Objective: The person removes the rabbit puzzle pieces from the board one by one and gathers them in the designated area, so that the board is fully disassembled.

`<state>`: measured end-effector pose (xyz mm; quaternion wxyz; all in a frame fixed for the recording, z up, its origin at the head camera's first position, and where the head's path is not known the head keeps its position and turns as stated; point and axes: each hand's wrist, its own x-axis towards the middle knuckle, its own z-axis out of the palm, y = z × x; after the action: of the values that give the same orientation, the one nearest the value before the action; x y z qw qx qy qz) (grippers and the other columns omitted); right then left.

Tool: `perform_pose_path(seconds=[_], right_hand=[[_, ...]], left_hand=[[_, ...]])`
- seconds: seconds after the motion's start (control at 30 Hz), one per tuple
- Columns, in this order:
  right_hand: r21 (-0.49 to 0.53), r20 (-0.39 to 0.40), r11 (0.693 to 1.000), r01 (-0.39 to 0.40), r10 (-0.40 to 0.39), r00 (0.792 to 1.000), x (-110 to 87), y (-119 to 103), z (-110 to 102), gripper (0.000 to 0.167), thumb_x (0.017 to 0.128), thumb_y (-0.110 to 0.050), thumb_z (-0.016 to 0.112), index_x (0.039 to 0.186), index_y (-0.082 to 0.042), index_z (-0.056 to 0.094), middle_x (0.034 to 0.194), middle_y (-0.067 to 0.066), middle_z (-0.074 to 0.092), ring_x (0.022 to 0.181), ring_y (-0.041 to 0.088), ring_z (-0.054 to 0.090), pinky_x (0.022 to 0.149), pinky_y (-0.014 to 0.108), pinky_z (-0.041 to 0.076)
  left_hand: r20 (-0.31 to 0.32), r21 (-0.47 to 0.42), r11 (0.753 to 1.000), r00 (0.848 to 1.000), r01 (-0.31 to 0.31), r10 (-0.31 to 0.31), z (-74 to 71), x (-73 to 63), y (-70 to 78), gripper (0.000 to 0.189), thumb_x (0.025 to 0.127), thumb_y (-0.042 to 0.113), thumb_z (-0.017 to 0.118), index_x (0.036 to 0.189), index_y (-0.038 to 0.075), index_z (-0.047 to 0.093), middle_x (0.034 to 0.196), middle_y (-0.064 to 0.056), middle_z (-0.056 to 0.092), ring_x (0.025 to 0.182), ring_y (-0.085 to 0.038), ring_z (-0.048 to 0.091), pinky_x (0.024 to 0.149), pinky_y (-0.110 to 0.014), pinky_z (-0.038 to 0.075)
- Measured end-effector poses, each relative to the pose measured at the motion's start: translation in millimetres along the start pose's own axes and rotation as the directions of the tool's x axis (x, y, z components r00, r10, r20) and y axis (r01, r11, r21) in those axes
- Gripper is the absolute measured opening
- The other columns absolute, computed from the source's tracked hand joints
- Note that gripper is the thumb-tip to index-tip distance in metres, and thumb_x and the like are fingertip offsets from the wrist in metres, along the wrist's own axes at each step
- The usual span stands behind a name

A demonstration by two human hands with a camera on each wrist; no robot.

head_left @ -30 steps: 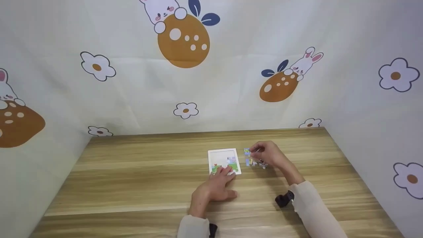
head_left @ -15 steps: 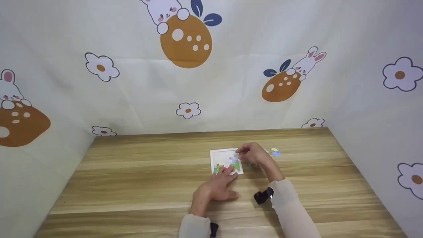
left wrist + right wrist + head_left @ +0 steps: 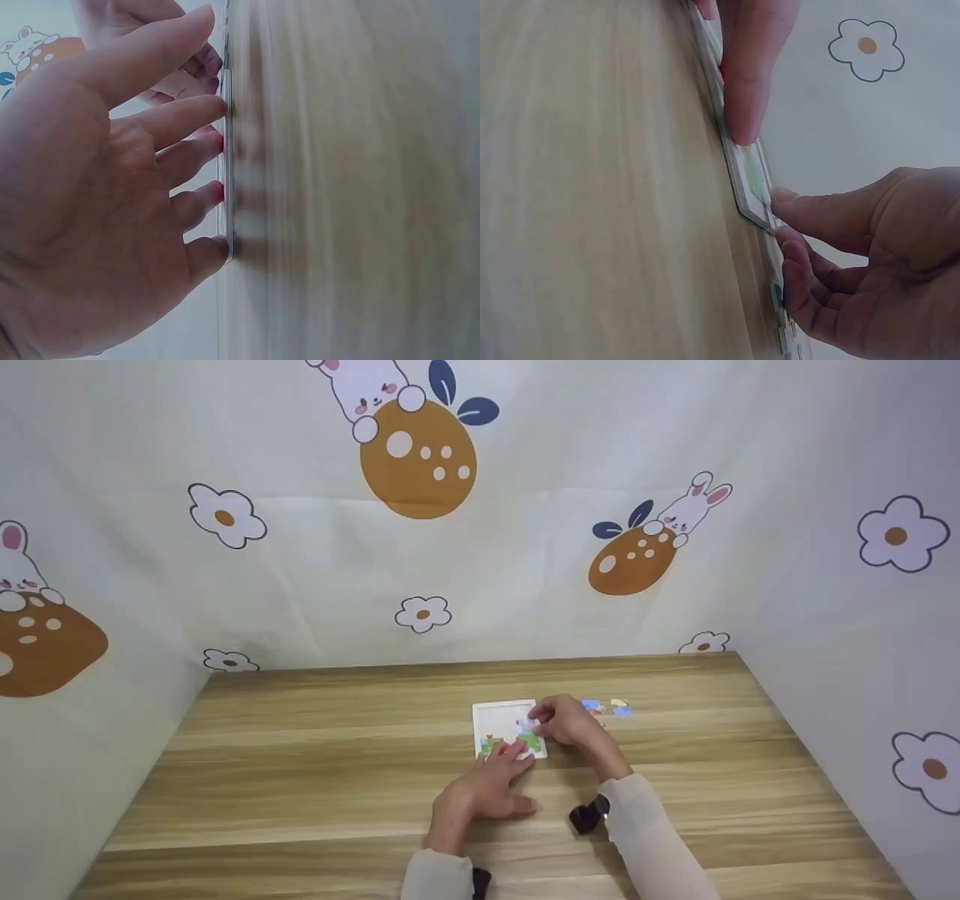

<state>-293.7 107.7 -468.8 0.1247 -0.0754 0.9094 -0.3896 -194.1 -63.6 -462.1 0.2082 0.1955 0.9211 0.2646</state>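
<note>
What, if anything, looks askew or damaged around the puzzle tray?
Nothing stands out. The puzzle tray lies flat on the table, partly filled, with the left hand on its near edge. Loose pieces lie off its right side, ordinary for an unfinished puzzle. The right hand hides part of that area.

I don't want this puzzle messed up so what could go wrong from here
The right hand, at the right edge of the tray, might jog the placed pieces. Loose pieces lie beside that hand and could get scattered. The left hand touches the near edge, so a slip might shift the tray.
</note>
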Motion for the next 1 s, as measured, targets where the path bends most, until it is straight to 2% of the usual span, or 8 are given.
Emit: perform_pose_path(seconds=[0.13,0.57,0.77,1.0], right_hand=[[-0.007,-0.004,1.0,0.006,-0.006,1.0,-1.3,-1.3,0.5,0.018,0.085,0.006,0.071,0.101,-0.002,0.074,0.093,0.009,0.07,0.083,0.016,0.058,0.073,0.025,0.049],[-0.04,0.001,0.999,0.02,-0.02,1.0,-1.9,-1.2,3.3,0.015,0.088,0.002,0.07,0.099,-0.005,0.074,0.095,0.008,0.07,0.085,0.018,0.059,0.078,0.031,0.051],[-0.002,-0.036,0.999,0.034,-0.034,0.999,-2.4,-1.0,1.1,0.01,0.087,0.0,0.071,0.094,-0.007,0.072,0.092,0.007,0.066,0.085,0.018,0.057,0.076,0.029,0.048],[0.048,-0.061,0.995,0.09,-0.087,0.994,-1.7,-1.0,-1.8,0.008,0.085,0.004,0.072,0.088,-0.004,0.072,0.086,0.006,0.068,0.08,0.015,0.059,0.073,0.024,0.048]], left_hand=[[-0.005,0.022,1.0,1.0,-0.018,0.018,-0.7,0.0,0.3,0.073,0.092,0.035,0.069,0.153,0.009,0.041,0.168,-0.009,0.022,0.157,-0.036,0.012,0.127,-0.056,0.013],[0.024,0.057,0.998,1.0,0.018,-0.02,-0.4,-0.1,1.3,0.074,0.093,0.041,0.067,0.155,0.014,0.038,0.169,-0.005,0.019,0.157,-0.033,0.011,0.127,-0.053,0.014],[0.02,0.069,0.998,1.0,0.011,-0.013,-0.1,0.5,2.3,0.074,0.092,0.041,0.068,0.155,0.014,0.039,0.169,-0.005,0.021,0.157,-0.033,0.013,0.127,-0.054,0.015],[0.005,0.089,0.996,1.0,0.007,-0.008,0.8,2.0,2.3,0.074,0.092,0.04,0.068,0.154,0.013,0.04,0.168,-0.006,0.023,0.157,-0.034,0.016,0.127,-0.054,0.016]])
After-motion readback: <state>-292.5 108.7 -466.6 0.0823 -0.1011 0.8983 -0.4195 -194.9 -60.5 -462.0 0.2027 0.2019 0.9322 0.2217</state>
